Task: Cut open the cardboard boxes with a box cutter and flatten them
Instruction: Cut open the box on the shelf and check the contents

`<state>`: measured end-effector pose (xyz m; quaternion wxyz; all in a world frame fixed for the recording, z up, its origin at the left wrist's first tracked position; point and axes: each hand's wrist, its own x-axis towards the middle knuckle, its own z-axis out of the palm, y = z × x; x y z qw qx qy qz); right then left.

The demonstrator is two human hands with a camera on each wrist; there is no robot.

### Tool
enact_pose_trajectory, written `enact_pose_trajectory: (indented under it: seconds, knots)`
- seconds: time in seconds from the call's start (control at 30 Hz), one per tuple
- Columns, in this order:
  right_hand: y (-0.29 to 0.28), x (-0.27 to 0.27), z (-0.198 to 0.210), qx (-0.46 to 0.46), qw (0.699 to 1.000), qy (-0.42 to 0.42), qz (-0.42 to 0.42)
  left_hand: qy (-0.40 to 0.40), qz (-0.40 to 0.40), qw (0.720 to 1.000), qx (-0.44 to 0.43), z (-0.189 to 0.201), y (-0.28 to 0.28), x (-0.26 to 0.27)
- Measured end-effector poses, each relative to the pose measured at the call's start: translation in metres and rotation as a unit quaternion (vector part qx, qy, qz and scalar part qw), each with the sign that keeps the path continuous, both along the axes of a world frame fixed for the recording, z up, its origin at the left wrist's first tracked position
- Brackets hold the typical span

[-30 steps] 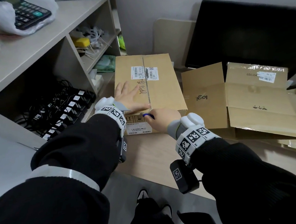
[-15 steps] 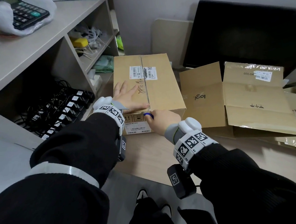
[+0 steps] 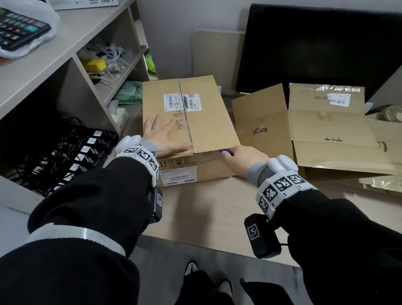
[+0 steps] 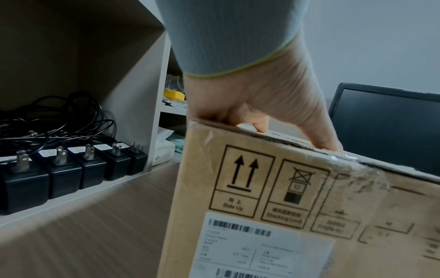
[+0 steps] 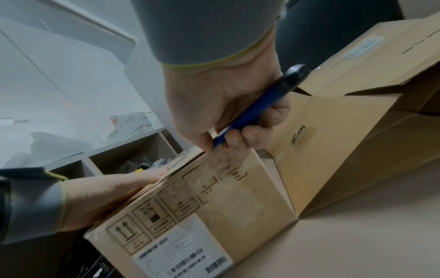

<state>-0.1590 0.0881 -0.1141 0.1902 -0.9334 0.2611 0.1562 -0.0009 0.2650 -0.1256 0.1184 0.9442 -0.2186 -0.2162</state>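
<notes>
- The sealed cardboard box (image 3: 188, 120) sits on the wooden surface (image 3: 223, 212), directly under both hands, with its labelled end facing the person.
- The left hand (image 3: 163, 136) lies flat on the near left part of the box top; its fingers (image 3: 156, 123) are straight and spread, pointing away, and the thumb runs along the near top edge.
- In the left wrist view the thumb tip presses down on that edge, just beside torn clear tape.
- The right hand (image 3: 243, 160) grips a blue box cutter (image 5: 257, 109); its fingers (image 5: 259, 136) are curled round the handle and the thumb is pressed against it.
- The cutter's front end meets the near top edge of the box, right of the middle seam and well to the right of the left thumb; the blade itself cannot be made out.
- Flattened cardboard (image 3: 312, 130) lies just right of the right-hand fingers, touching the box's right side.
- A dark monitor (image 3: 319, 48) stands beyond the fingers.
- Black plug adapters (image 4: 71, 165) line a shelf left of the left hand.
</notes>
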Motion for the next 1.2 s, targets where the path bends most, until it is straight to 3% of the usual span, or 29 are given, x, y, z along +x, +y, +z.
enact_pose_trajectory:
  seconds: [0.13, 0.23, 0.3, 0.5, 0.67, 0.83, 0.9, 1.0, 1.1, 1.2]
  knots:
    - [-0.009, -0.001, 0.012, 0.044, 0.998, 0.043, -0.033, 0.001, -0.002, 1.000, 0.013, 0.002, 0.000, -0.001]
    - [-0.014, 0.000, 0.031, 0.181, 0.979, 0.069, -0.056, -0.001, -0.002, 1.000, 0.028, 0.002, -0.003, -0.001]
    - [-0.014, 0.003, 0.046, 0.207, 0.976, 0.052, -0.040, 0.007, 0.002, 0.999, 0.038, 0.000, -0.003, 0.001]
    - [-0.002, 0.031, 0.055, 0.103, 0.992, -0.066, 0.028, 0.031, -0.010, 0.996, 0.084, 0.009, 0.007, 0.014]
    - [0.011, 0.054, 0.040, 0.026, 0.996, -0.072, 0.040, 0.049, -0.065, 0.984, 0.160, 0.023, 0.039, 0.037]
    - [0.031, 0.088, 0.032, -0.077, 0.990, -0.048, 0.107, 0.020, -0.087, 0.985, 0.151, 0.034, 0.056, 0.038]
    - [0.038, 0.106, 0.032, -0.080, 0.989, -0.052, 0.113, 0.004, -0.054, 0.992, 0.111, 0.032, 0.058, 0.038]
    - [0.047, 0.135, 0.026, -0.093, 0.988, -0.025, 0.119, 0.007, 0.066, 0.997, 0.039, 0.025, 0.058, 0.039]
    - [0.049, 0.157, 0.019, -0.110, 0.990, -0.013, 0.083, 0.035, 0.156, 0.986, 0.038, 0.011, 0.043, 0.037]
    - [0.045, 0.180, 0.012, -0.126, 0.991, 0.007, 0.046, 0.062, 0.170, 0.982, 0.053, -0.001, 0.036, 0.040]
